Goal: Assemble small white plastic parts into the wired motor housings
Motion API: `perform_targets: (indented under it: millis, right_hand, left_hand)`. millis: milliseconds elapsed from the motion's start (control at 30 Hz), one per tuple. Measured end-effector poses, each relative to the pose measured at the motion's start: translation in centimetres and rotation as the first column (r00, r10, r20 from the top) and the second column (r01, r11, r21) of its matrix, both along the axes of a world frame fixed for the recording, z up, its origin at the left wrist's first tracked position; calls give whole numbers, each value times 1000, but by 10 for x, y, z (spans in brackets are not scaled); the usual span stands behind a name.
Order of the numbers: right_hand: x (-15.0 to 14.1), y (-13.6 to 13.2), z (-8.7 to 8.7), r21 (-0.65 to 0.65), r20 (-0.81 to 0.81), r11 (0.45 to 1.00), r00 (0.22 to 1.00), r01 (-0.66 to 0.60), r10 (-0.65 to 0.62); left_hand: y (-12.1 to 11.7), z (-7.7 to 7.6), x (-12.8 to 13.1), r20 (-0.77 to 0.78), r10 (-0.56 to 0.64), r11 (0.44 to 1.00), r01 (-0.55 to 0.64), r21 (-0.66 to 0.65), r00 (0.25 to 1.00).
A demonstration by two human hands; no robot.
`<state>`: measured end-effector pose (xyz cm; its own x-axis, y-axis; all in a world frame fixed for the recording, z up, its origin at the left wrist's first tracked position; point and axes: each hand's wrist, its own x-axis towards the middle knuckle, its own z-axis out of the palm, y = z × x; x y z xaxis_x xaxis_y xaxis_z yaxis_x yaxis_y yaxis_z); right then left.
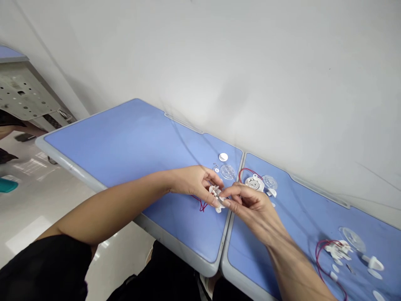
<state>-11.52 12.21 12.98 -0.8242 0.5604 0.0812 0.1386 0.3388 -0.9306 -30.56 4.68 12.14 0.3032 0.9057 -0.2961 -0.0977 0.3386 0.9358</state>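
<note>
My left hand (200, 184) grips a small white plastic housing (216, 191) between thumb and fingers, a little above the blue table. Red wires (203, 205) trail from the housing's left side. At its right edge, my right hand (250, 205) has thumb and index finger pinched together against it. Whatever may lie between those fingertips is too small to make out. Just beyond the hands are a clear round cover (227, 171), a white disc (223, 157) and a small white ring (216, 170).
Two blue tables (134, 138) meet at a seam beside my hands, against a white wall (219, 75). Right of the seam sits another white housing (254, 182) with red wires. A third wired housing (338, 250) and a clear cover (353, 239) lie farther right. At far left, part of a person shows.
</note>
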Motion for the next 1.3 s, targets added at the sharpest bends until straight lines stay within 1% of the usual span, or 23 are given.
perform_targets:
  millis: [100, 300, 500, 600, 733, 833, 1000, 1167, 1233, 1300]
  right_hand:
    - [1, -1, 0, 21, 14, 1000, 1000, -4, 4]
    - [0, -8, 4, -1, 64, 1000, 998, 0, 0]
    - [3, -13, 9, 7, 86, 998, 995, 57, -57]
    - [4, -15, 8, 97, 68, 990, 992, 99, -106]
    - [3, -19, 5, 244, 57, 961, 987, 131, -149]
    - [2, -22, 4, 292, 42, 946, 987, 139, -158]
    - [2, -22, 2, 265, 52, 955, 987, 134, -153]
    - [0, -24, 1, 223, 63, 963, 984, 150, -168]
    - [1, -23, 2, 175, 69, 972, 982, 159, -174]
    - [5, -20, 5, 70, 78, 983, 982, 168, -173]
  left_hand:
    - [0, -2, -1, -5, -7, 1000, 7, 7, 1000]
    - [1, -8, -2, 5, -1, 1000, 1, 26, 1000]
    - [1, -6, -3, 1, -17, 1000, 17, 13, 1000]
    - [0, -4, -3, 19, -9, 1000, 8, 8, 1000]
    - [1, -4, -3, 15, -4, 1000, 4, 6, 1000]
    - [1, -5, -2, 0, -5, 1000, 5, 4, 1000]
    - [1, -7, -2, 15, -6, 1000, 6, 9, 1000]
    - [1, -10, -2, -4, 2, 1000, -2, 23, 1000]
    - [2, -11, -2, -10, 10, 1000, -9, 26, 1000]
    - [2, -10, -2, 5, 13, 1000, -14, 21, 1000]
